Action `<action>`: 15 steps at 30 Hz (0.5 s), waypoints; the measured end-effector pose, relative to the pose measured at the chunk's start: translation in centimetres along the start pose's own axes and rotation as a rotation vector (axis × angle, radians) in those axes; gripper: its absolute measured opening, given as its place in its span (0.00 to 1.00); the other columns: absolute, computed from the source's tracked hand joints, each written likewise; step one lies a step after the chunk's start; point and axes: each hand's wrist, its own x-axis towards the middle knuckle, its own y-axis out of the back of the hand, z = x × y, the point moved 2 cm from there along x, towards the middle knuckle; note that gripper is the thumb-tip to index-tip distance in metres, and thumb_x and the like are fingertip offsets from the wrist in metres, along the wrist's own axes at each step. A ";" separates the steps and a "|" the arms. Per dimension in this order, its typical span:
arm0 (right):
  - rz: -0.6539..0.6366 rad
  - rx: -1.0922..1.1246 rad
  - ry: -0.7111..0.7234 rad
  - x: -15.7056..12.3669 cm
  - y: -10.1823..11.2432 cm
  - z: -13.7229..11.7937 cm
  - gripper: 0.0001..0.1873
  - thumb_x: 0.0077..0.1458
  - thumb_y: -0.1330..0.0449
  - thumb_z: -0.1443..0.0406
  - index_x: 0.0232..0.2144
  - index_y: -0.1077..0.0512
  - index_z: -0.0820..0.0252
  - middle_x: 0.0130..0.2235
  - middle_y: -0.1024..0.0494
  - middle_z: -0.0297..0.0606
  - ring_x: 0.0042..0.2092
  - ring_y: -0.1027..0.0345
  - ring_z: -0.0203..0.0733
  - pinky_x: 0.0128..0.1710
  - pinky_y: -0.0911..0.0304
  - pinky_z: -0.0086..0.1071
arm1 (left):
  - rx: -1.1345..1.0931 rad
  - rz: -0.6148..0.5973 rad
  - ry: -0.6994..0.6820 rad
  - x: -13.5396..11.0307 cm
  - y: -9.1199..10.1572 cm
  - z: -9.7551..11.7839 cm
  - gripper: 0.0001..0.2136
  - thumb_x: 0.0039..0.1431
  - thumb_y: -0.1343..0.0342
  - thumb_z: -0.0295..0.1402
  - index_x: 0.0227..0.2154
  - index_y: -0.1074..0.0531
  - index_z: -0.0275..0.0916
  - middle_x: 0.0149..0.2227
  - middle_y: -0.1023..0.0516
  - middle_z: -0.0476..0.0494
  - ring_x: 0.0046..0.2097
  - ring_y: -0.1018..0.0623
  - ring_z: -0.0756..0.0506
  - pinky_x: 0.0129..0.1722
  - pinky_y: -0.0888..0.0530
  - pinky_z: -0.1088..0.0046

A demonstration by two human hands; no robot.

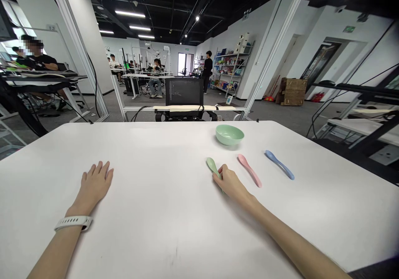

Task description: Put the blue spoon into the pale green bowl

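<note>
My left hand [96,180] lies flat and palm down on the white table [149,146], holding nothing, with a white wristband [73,223] on its wrist. My right hand [227,182] sits further right, its fingers closed over the handle of a pale green plastic spoon [212,165], whose bowl sticks out beyond the fingertips. Just right of that hand lies a pink plastic spoon [249,170], not touched. A blue plastic spoon [279,164] lies further right. Above them, toward the far edge, stands an empty-looking mint green bowl [230,135].
The table's far edge [156,122] runs close beyond the bowl. Past it stand a dark monitor [184,92] and a metal frame. Seated people work at desks on the left and in the distance. A person stands by a stocked shelf [232,69].
</note>
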 end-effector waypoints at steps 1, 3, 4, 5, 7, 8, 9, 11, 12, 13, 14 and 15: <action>-0.001 0.000 0.002 0.0 0.0 0.1 0.03 0.72 0.46 0.63 0.42 0.37 0.54 0.40 0.20 0.44 0.38 0.27 0.46 0.36 0.42 0.35 | 0.003 -0.009 0.002 0.0 0.0 0.0 0.37 0.74 0.69 0.45 0.74 0.33 0.27 0.78 0.35 0.24 0.79 0.37 0.25 0.76 0.39 0.37; -0.001 0.002 0.009 0.1 -0.1 0.2 0.03 0.73 0.46 0.63 0.42 0.36 0.55 0.40 0.20 0.44 0.38 0.28 0.45 0.36 0.42 0.35 | 0.010 -0.027 0.010 0.0 0.1 0.1 0.38 0.74 0.70 0.45 0.74 0.34 0.27 0.78 0.36 0.24 0.79 0.38 0.25 0.77 0.40 0.38; -0.001 0.002 0.012 0.1 -0.1 0.3 0.03 0.73 0.46 0.63 0.42 0.36 0.55 0.40 0.20 0.44 0.37 0.28 0.45 0.36 0.42 0.35 | 0.012 -0.034 0.015 0.1 0.1 0.1 0.38 0.74 0.70 0.45 0.74 0.34 0.27 0.78 0.36 0.25 0.79 0.38 0.25 0.77 0.40 0.38; -0.001 0.003 0.015 0.2 -0.2 0.4 0.03 0.73 0.46 0.63 0.43 0.36 0.55 0.40 0.20 0.44 0.37 0.28 0.45 0.35 0.43 0.35 | 0.014 -0.038 0.019 0.1 0.1 0.2 0.37 0.74 0.70 0.45 0.74 0.34 0.27 0.78 0.36 0.25 0.79 0.38 0.25 0.77 0.40 0.38; -0.001 0.003 0.017 0.2 -0.2 0.4 0.04 0.73 0.46 0.62 0.43 0.36 0.56 0.39 0.20 0.44 0.37 0.29 0.45 0.35 0.42 0.35 | 0.014 -0.035 0.022 0.1 0.2 0.2 0.37 0.74 0.69 0.44 0.74 0.34 0.28 0.78 0.36 0.25 0.79 0.37 0.26 0.77 0.39 0.38; 0.001 0.003 0.015 0.2 -0.2 0.5 0.04 0.73 0.46 0.62 0.43 0.35 0.56 0.39 0.20 0.44 0.37 0.29 0.45 0.35 0.42 0.35 | 0.013 -0.029 0.021 0.1 0.2 0.3 0.37 0.74 0.69 0.44 0.74 0.33 0.28 0.78 0.35 0.25 0.79 0.37 0.26 0.77 0.39 0.38; 0.003 0.003 0.015 0.2 -0.2 0.4 0.04 0.73 0.46 0.62 0.43 0.35 0.56 0.39 0.20 0.44 0.37 0.28 0.45 0.35 0.42 0.35 | 0.012 -0.020 0.018 0.1 0.2 0.2 0.36 0.74 0.68 0.44 0.74 0.33 0.29 0.78 0.35 0.25 0.78 0.36 0.26 0.76 0.38 0.38; 0.009 0.004 0.016 0.1 -0.1 0.4 0.05 0.73 0.45 0.61 0.43 0.35 0.55 0.39 0.20 0.44 0.37 0.28 0.46 0.35 0.42 0.35 | 0.008 0.001 0.015 0.1 0.2 0.2 0.35 0.74 0.66 0.43 0.73 0.31 0.31 0.77 0.33 0.26 0.78 0.35 0.26 0.76 0.38 0.37; 0.011 0.003 0.018 0.1 -0.1 0.3 0.06 0.73 0.45 0.60 0.43 0.35 0.55 0.39 0.20 0.44 0.37 0.28 0.46 0.35 0.42 0.35 | 0.006 0.008 0.015 0.1 0.2 0.2 0.35 0.74 0.65 0.43 0.73 0.31 0.32 0.76 0.32 0.26 0.78 0.35 0.26 0.76 0.38 0.37; 0.010 0.002 0.019 0.1 0.0 0.3 0.06 0.73 0.44 0.60 0.43 0.35 0.55 0.39 0.20 0.44 0.38 0.27 0.46 0.35 0.42 0.35 | 0.004 0.011 0.016 0.0 0.2 0.2 0.34 0.74 0.64 0.43 0.73 0.31 0.32 0.76 0.32 0.26 0.78 0.34 0.27 0.76 0.38 0.37; 0.007 -0.001 0.020 0.0 0.0 0.2 0.07 0.73 0.44 0.59 0.43 0.35 0.55 0.39 0.20 0.44 0.38 0.27 0.47 0.35 0.41 0.35 | 0.002 0.009 0.019 0.0 0.2 0.2 0.34 0.74 0.64 0.43 0.73 0.31 0.32 0.76 0.32 0.26 0.78 0.35 0.27 0.76 0.38 0.37; 0.003 -0.004 0.019 0.0 0.0 0.2 0.07 0.73 0.44 0.59 0.43 0.35 0.55 0.38 0.20 0.44 0.38 0.27 0.47 0.35 0.41 0.35 | 0.002 0.003 0.022 0.0 0.3 0.3 0.34 0.74 0.65 0.43 0.73 0.31 0.32 0.76 0.32 0.26 0.78 0.35 0.27 0.76 0.38 0.37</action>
